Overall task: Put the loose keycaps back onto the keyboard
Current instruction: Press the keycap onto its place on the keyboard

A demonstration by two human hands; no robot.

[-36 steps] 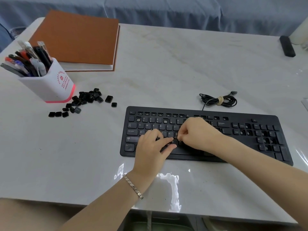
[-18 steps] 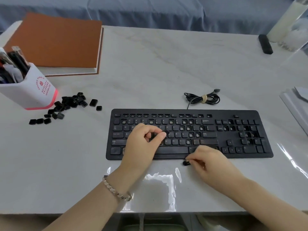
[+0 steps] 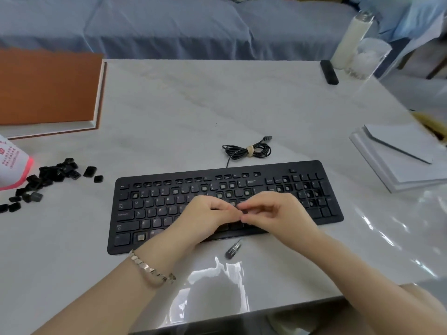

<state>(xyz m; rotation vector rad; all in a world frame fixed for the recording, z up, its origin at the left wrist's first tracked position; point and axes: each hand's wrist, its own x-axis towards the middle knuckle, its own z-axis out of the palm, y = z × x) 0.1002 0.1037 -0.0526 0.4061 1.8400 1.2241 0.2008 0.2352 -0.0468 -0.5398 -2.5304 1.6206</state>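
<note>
Seating one keycap [image 3: 244,211] is the step in hand, judged from the pose. Item: the right hand [image 3: 273,213], fingers curled, appears to pinch a small dark cap at its fingertips, though blur leaves the hold uncertain. Item: the left hand [image 3: 205,218], fingers also curled, with its tips meeting the right hand's tips. Whether it shares the grip cannot be told. Item: the keyboard [image 3: 125,247] lies directly beneath both hands, with several pale empty sockets [image 3: 140,237] showing, some just beyond the knuckles and one off to the left of the left wrist. Item: the loose keycaps [image 3: 58,174] are heaped well out to the left of the left hand. Item: a blurred dark piece [image 3: 232,249] lies on the table [image 3: 169,117], just nearer the body than the two wrists, probably another cap. Method, as advice: read the legend and match it to the correct socket. Turn the cap so its legend faces the same way as its neighbours. Set it level over the socket with the left fingertip steadying one edge, then press straight down at the centre. A tilted press may snag a clip, and a loose pinch may drop the cap between the keys.
</note>
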